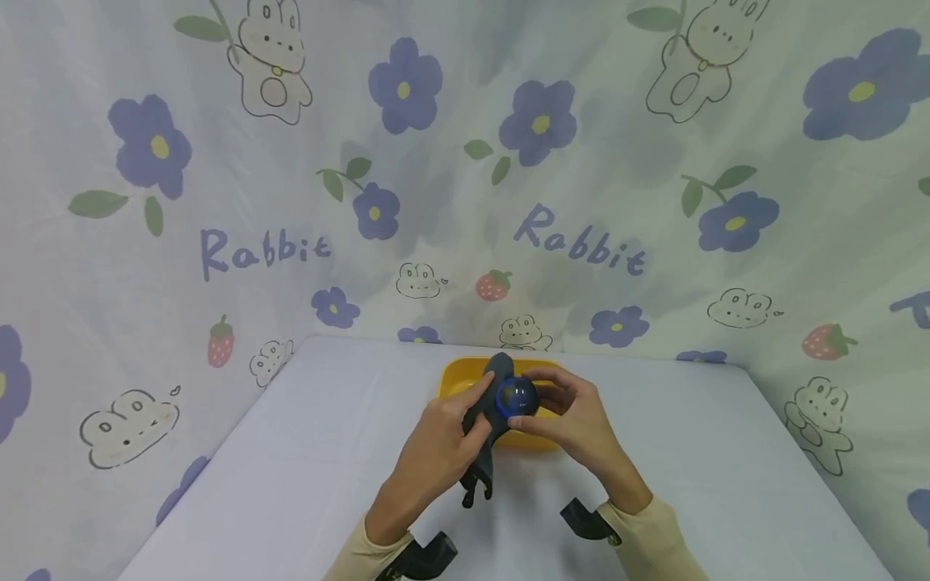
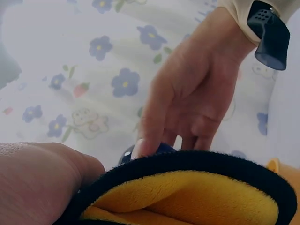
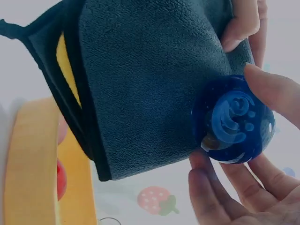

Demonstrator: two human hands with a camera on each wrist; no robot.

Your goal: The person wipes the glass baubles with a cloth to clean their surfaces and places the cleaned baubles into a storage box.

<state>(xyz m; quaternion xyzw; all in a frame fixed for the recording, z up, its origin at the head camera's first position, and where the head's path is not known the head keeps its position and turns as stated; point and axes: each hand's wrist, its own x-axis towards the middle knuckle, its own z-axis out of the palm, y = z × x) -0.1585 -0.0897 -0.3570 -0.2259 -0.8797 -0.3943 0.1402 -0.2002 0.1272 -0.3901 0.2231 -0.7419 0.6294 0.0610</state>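
A glossy dark-blue ball (image 3: 234, 119) with a light-blue pattern is held between the thumb and fingers of my right hand (image 1: 581, 420). My left hand (image 1: 443, 440) grips a folded grey cloth (image 3: 140, 98) and holds it against the ball's left side. The cloth has black edging and a fluffy yellow inner side, seen from the left wrist; a short loop hangs from its lower end in the head view. Cloth and right thumb hide most of the ball in the left wrist view.
Just beyond and below the hands, a yellow bin (image 1: 452, 369) stands on the white table (image 1: 327, 428). Something round and red (image 3: 61, 180) shows inside it in the right wrist view. A patterned curtain (image 1: 450, 177) hangs behind the table.
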